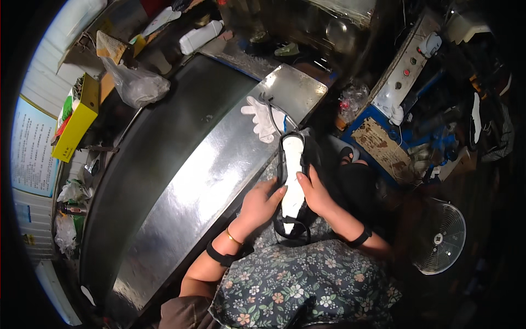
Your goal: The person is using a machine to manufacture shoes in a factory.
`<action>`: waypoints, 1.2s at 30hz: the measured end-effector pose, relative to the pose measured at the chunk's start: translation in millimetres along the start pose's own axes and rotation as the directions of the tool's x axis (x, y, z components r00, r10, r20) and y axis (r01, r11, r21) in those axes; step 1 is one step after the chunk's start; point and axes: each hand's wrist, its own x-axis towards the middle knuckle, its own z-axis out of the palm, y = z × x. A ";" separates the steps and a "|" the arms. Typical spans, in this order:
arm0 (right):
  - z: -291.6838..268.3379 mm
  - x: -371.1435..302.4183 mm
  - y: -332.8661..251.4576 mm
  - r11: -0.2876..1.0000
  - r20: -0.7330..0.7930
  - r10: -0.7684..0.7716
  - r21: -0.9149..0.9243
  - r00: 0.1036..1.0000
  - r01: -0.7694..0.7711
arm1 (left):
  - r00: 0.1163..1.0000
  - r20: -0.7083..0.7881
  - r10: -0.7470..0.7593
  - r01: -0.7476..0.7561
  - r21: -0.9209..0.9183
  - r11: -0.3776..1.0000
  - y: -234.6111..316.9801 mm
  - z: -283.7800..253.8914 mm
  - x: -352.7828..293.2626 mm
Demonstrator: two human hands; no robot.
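Note:
Over my lap I hold a black shoe upper (pixel 282 164) with a long white sole-shaped piece (pixel 293 164) facing up. My left hand (pixel 259 206) grips its left edge, with the thumb lying on the white surface. On the opposite side my right hand (pixel 316 191) clasps it, thumb likewise on the white piece. A black strap (pixel 296 223) crosses the near end. Fingers of both hands curl underneath and are partly hidden. Just beyond the shoe upper, a white glove (pixel 262 117) lies on the shiny metal tabletop (pixel 181 189).
A dark belt (pixel 164 131) curves along the metal top. At left stand a yellow box (pixel 76 118) and a clear plastic bag (pixel 134 85). To the right are a control panel (pixel 402 71), a blue-framed bench (pixel 381 142) and a round fan (pixel 438 237).

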 end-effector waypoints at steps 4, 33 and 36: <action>-1.7 -7.3 1.8 0.999 0.016 -0.011 -0.053 1.000 0.012 | 0.996 0.075 0.043 -0.055 0.163 0.985 5.2 -0.5 -4.5; -8.5 5.1 -41.8 0.922 -0.042 -0.214 0.322 0.976 0.216 | 0.975 0.215 -0.051 0.191 -0.702 0.686 20.8 4.9 -2.0; -44.6 22.5 -68.7 0.926 0.141 0.053 0.363 0.989 -0.101 | 0.961 0.273 -0.039 0.257 -0.836 0.485 2.4 -15.2 21.2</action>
